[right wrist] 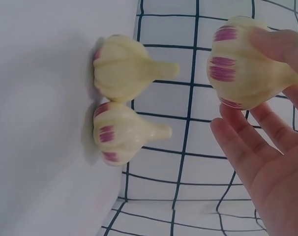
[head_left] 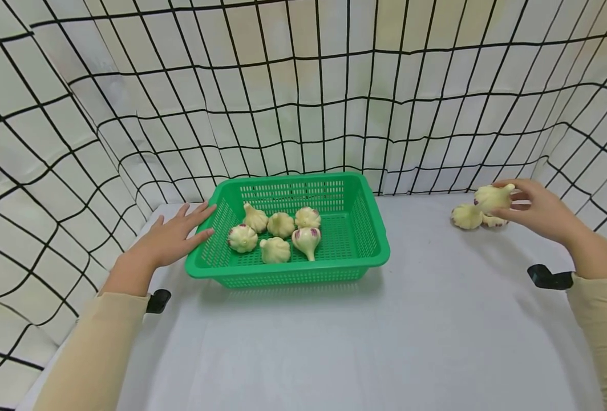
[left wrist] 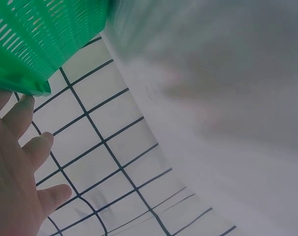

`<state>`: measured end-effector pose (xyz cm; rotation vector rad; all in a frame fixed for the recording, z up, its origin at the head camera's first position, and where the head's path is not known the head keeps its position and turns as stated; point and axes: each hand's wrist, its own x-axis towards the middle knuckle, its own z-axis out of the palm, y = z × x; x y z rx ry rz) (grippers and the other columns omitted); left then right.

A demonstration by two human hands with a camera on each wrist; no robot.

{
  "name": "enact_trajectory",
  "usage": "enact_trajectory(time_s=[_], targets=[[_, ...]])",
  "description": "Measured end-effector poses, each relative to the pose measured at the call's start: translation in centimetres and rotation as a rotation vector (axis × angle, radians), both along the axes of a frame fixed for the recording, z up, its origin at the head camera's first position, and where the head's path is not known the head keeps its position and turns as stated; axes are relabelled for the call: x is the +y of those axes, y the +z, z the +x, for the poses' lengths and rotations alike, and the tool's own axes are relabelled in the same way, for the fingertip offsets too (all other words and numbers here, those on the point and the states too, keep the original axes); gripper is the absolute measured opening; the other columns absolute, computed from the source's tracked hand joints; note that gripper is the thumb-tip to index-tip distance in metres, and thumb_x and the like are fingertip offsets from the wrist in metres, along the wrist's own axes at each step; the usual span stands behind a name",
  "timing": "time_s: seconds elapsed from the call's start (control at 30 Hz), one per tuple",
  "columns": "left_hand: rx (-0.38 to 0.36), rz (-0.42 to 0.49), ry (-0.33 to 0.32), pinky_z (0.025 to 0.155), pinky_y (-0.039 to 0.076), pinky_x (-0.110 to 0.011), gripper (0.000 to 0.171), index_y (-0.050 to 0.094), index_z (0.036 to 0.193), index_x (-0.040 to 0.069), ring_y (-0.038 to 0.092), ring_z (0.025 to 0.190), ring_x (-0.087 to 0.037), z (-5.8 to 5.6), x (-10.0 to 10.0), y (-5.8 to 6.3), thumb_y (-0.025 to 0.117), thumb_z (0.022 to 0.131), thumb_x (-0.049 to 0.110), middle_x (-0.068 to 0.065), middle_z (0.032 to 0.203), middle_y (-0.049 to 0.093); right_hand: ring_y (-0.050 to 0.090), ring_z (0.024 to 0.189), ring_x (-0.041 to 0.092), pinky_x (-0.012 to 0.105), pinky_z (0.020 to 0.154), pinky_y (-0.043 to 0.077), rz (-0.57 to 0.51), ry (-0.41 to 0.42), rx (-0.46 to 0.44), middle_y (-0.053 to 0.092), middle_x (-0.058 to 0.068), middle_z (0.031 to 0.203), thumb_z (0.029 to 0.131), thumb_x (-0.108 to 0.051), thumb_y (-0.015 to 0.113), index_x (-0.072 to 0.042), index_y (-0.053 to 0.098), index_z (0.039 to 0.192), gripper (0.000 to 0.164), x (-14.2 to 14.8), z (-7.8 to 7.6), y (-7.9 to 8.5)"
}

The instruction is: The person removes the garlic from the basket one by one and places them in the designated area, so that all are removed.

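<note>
A garlic bulb (head_left: 492, 198) with purple streaks is pinched between the thumb and fingers of my right hand (head_left: 545, 212), raised over the table at the right. Two more garlic bulbs stand side by side just beyond it, one plain (right wrist: 123, 69) and one streaked (right wrist: 120, 133) in the right wrist view. My left hand (head_left: 176, 235), fingers spread and fairly straight, touches the left rim of a green plastic basket (head_left: 293, 273). Inside the basket several garlic bulbs (head_left: 275, 250) lie toward its left and middle; bare mesh floor shows at its right.
A black wire grid (head_left: 293, 105) with white sheeting behind it rises along the back and both sides. The white table (head_left: 324, 348) stretches in front of the basket. A black wrist-camera mount (head_left: 550, 278) juts from the right sleeve, another (head_left: 158, 301) from the left.
</note>
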<state>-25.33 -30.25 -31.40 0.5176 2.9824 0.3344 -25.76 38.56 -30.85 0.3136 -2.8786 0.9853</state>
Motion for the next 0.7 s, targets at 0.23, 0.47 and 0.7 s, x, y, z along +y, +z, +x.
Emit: enact_trajectory(time_s=[0.23,0.47,0.7], targets=[[-0.001,-0.001,-0.001,0.112,-0.006,-0.077,0.074,0.017,0.166,0.016,-0.002,0.154,-0.047,0.1,0.0,0.1,0.038,0.108,0.057,-0.014,0.171,0.011,0.044,0.123,0.056,-0.002,0.071,0.034,0.014,-0.015,0.031,0.038,0.032,0.145,0.099,-0.022,0.072,0.007,0.046,0.145,0.060,1.4,-0.1,-0.6],[0.003,0.007,-0.005,0.112,-0.007,-0.077,0.074,0.016,0.166,0.017,-0.003,0.154,-0.047,0.1,0.1,0.1,0.038,0.108,0.056,-0.014,0.171,0.010,0.047,0.120,0.053,0.009,0.078,0.044,0.039,-0.067,0.021,0.042,0.031,0.142,0.100,-0.026,0.070,0.006,0.045,0.145,0.061,2.8,-0.1,-1.1],[0.009,-0.004,0.000,0.112,-0.007,-0.077,0.073,0.016,0.166,0.018,-0.002,0.154,-0.046,0.2,0.1,0.1,0.038,0.108,0.055,-0.014,0.171,0.011,0.042,0.122,0.063,0.074,0.090,0.042,0.082,-0.121,-0.003,0.032,0.041,0.147,0.100,-0.031,0.068,0.007,0.042,0.146,0.065,4.0,0.1,-1.8]])
